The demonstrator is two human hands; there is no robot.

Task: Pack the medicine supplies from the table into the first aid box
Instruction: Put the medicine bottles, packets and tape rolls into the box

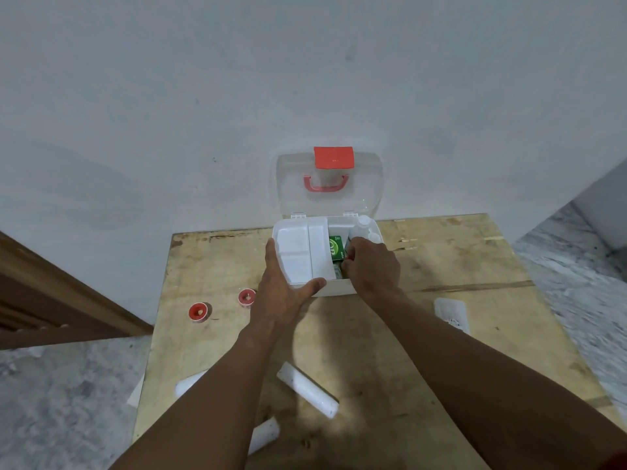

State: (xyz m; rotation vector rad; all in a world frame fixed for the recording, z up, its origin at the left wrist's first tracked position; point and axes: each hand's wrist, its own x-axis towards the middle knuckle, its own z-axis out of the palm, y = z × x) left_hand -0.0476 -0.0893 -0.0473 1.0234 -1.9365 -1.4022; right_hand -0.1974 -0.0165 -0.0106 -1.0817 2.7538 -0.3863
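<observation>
Head view of a worn plywood table set against a pale wall. The right hand reaches into the open right part of the first aid box; its fingertips are hidden behind the box wall and the hand's own back, so whether they are closed on anything cannot be told. A small red spot shows at the fingers, too small to identify. The left hand grips the near left corner of the white inner tray, thumb along the near edge and fingers up the left side. The tray, matte moulded plastic with shallow rectangular compartments, covers the left part of the box and hides what lies beneath. Inside the box, partly masked by the right hand, lie a green carton and white round-capped bottles at the far right corner. The clear lid stands upright against the wall, bearing a red latch and red handle. On the table to the left sit two red-and-white tape spools. Near the viewer lie white cylindrical rolls, two partly hidden by the left forearm. At the right a translucent packet is blurred.
</observation>
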